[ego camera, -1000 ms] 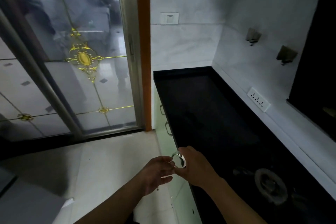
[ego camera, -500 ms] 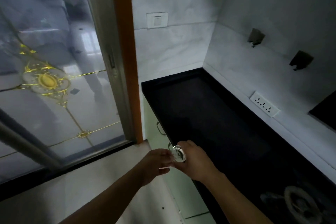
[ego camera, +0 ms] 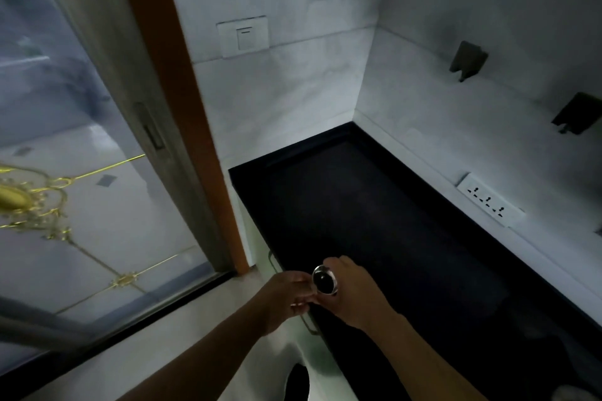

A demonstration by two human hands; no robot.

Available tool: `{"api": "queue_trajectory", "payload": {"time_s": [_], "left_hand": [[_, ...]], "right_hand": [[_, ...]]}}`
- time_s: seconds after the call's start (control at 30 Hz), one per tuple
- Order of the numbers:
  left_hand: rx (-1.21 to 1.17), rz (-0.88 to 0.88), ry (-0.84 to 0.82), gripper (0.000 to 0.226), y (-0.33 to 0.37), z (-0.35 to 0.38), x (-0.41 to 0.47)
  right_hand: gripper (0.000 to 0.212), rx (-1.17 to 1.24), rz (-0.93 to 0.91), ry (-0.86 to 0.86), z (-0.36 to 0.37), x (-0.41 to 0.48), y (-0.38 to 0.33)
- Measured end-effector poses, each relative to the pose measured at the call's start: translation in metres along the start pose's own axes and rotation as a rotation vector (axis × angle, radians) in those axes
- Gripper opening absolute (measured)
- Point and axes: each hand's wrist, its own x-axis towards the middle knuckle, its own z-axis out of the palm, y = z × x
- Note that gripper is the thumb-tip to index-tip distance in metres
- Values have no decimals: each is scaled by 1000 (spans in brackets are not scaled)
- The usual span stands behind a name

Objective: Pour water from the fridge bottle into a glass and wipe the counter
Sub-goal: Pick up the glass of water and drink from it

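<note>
A small clear glass point(ego camera: 324, 280) is held in front of me, seen from above so its round rim and dark inside show. My right hand point(ego camera: 353, 296) grips it from the right, fingers curled round its side. My left hand point(ego camera: 286, 298) holds it from the left, fingertips on its wall. Both hands hover over the front edge of the black counter point(ego camera: 374, 221), which runs away to the back wall. No bottle is in view.
A sliding glass door with gold ornament point(ego camera: 81, 205) and an orange frame point(ego camera: 195, 140) stands on the left. A light switch point(ego camera: 243, 36) is on the back wall, a white socket strip point(ego camera: 488, 200) and two dark hooks point(ego camera: 467, 60) on the right wall. Drawer handles point(ego camera: 272, 260) sit below the counter.
The view has swung left and closer to the counter's far end; the stove burner has left the frame. Both hands keep hold of the glass and carry it forward over the counter's edge.
</note>
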Motion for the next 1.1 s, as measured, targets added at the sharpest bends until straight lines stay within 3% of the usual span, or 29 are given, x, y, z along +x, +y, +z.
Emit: {"api": "queue_trajectory", "payload": {"time_s": [0.3,0.5,1.1], "left_hand": [[-14,-76,16,19,25,-3,77],[50,-120,40,21,38,-2,105],[194,-185,54,27,16,-14,155]], "right_hand": [[55,-43,41,-59,-1,66,43],[50,-37,70,-90,8,93,63],[56,-45,175,-155,32,114,77]]}}
